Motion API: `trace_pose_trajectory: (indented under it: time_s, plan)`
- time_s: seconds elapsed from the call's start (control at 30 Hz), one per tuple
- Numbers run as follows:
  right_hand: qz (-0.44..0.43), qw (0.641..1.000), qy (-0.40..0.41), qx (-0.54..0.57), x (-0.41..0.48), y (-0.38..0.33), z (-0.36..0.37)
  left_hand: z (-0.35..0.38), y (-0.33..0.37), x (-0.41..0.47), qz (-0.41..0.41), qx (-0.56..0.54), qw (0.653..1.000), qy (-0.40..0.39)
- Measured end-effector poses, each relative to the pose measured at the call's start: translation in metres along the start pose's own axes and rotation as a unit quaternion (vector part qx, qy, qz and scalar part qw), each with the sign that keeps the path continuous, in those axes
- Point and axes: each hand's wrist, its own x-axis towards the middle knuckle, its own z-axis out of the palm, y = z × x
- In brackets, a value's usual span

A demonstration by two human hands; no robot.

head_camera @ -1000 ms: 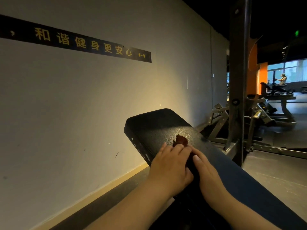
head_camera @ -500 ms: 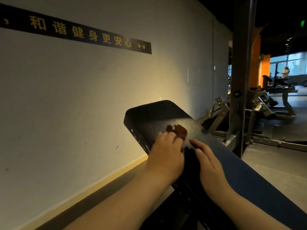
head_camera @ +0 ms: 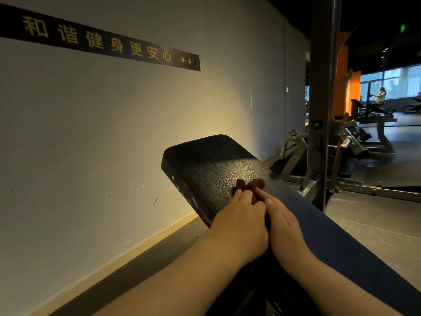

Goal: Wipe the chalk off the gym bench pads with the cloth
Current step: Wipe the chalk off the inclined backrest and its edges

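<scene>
Head view: left grip (head_camera: 239,222), right grip (head_camera: 284,226) flat, unclenched, pressing cloth (head_camera: 250,185) on surface (head_camera: 211,160). Cloth sits ahead, toward surface's far end.

The bench pad (head_camera: 211,160) in front of me was black with a pebbled leather grain, shading to dark blue toward 4 o'clock. My cloth (head_camera: 250,184) on it was reddish brown. At 9 o'clock the wall (head_camera: 114,133) was pale grey, washed warm yellow low down, above a tan skirting (head_camera: 159,233). A black strip (head_camera: 100,44) at 10 o'clock carried gold characters. An orange column (head_camera: 354,87) stood at 2 o'clock; the floor (head_camera: 376,224) was grey.
</scene>
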Motion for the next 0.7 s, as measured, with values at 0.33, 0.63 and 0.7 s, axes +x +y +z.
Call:
trace_pose_trajectory:
  time_s: [0.33,0.63,0.7]
  plan:
    - [0.033,0.959,-0.085,-0.269,-0.009,-0.011,0.028,-0.040,-0.059,0.038,-0.074,-0.087,0.989,0.097]
    - [0.010,0.954,-0.048,-0.297,0.048,-0.007,0.017,-0.011,-0.045,0.061,-0.099,0.101,0.988,0.061]
    - [-0.033,0.949,-0.071,-0.305,0.044,-0.008,0.021,-0.006,-0.046,0.062,-0.081,0.124,0.987,0.064]
